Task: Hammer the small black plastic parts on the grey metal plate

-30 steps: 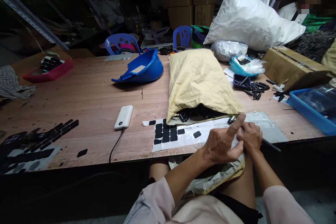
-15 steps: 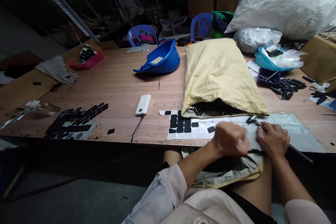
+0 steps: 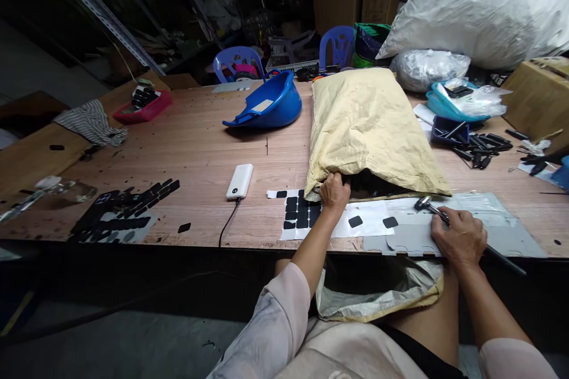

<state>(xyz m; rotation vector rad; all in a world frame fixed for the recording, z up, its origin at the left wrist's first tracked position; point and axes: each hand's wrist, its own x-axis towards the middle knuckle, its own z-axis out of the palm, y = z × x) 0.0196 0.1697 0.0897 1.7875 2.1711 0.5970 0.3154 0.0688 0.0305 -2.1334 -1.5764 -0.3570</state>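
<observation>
My left hand [image 3: 335,192] is at the left end of the open mouth of a yellow sack [image 3: 364,124], its fingers curled against the dark opening. What it pinches there is hidden. Dark pieces show dimly inside the sack. My right hand [image 3: 460,235] is wrapped round a hammer [image 3: 424,204] with a shiny metal head and a long dark handle, resting over a grey board [image 3: 502,225] at the table's front edge. Between my hands lies a white sheet [image 3: 373,213] bearing black rounded pads [image 3: 302,213]. Below, a second open sack [image 3: 377,302] sits on my lap.
A white power bank [image 3: 240,182] with a cable lies left of the sheet. Further back stands a blue basin [image 3: 275,103]. Black handles [image 3: 484,148] lie loose at the right, near a small dark box [image 3: 448,131]. A red tray [image 3: 142,109] sits at the far left.
My left hand has moved up and left, from over the white sheet to the sack's mouth. My right hand still holds the hammer in about the same place.
</observation>
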